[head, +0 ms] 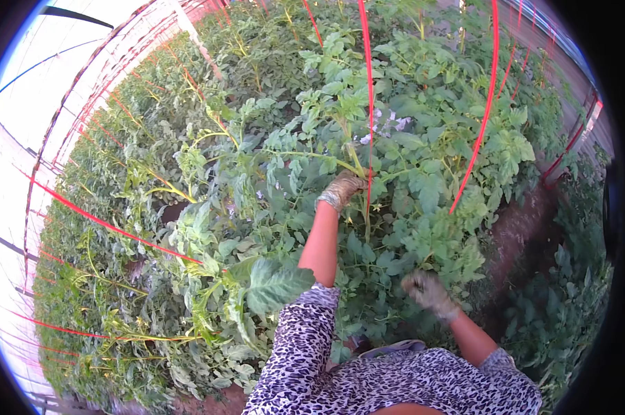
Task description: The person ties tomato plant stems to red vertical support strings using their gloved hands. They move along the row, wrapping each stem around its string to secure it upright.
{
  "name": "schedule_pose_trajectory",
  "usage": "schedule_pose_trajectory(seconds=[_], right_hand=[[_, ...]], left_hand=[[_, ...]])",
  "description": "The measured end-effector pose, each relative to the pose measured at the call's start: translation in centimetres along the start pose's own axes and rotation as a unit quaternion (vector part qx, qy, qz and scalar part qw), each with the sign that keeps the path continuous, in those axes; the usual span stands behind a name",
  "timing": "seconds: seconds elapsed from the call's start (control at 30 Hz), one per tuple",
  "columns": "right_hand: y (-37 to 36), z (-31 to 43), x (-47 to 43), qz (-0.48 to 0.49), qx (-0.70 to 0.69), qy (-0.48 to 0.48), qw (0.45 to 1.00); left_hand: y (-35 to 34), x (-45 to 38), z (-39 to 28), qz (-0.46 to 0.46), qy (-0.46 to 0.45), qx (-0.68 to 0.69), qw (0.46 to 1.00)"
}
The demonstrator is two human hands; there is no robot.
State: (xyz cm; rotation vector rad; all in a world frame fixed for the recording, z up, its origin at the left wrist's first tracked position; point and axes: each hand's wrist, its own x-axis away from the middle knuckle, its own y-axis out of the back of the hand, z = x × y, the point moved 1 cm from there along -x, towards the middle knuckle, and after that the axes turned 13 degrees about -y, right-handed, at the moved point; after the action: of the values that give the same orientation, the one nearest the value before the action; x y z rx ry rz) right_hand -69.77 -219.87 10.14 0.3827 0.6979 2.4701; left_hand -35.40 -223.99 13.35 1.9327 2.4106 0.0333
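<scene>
My left hand (343, 188), in a dirty work glove, reaches up to a tomato plant's stem (355, 156) and has its fingers around it, beside a taut red string (370, 98). Leaves and the string partly cover the fingertips. Lower and to the right, my right hand (427, 291), gloved too, is held near my body over the foliage (390, 264). Its fingers are curled and blurred, and whether anything small is inside them cannot be told. A large tomato leaf (277, 285) stands close to my left forearm.
Dense rows of tomato plants (152, 135) surround me, with more red strings (482, 124) running up from them. A bare soil path (525, 233) lies to the right. Another red string (115, 228) slants across the left side. A white post (196, 39) stands at the upper left.
</scene>
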Motion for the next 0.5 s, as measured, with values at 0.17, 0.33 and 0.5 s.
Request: schedule_pose_trajectory(seconds=[0.17,0.33,0.5], right_hand=[[1.3,-3.5,6.2,0.265,0.391,-0.111,0.875],[0.4,5.1,1.3,0.11,0.117,-0.001,0.987],[1.5,11.1,-6.3,-0.174,-0.115,0.069,0.976]], left_hand=[[0.0,-0.8,-2.2,0.187,-0.04,-0.07,0.979],[-0.5,-0.1,-2.4,0.185,-0.021,-0.119,0.975],[-2.1,0.6,-2.7,0.087,0.017,-0.273,0.958]])
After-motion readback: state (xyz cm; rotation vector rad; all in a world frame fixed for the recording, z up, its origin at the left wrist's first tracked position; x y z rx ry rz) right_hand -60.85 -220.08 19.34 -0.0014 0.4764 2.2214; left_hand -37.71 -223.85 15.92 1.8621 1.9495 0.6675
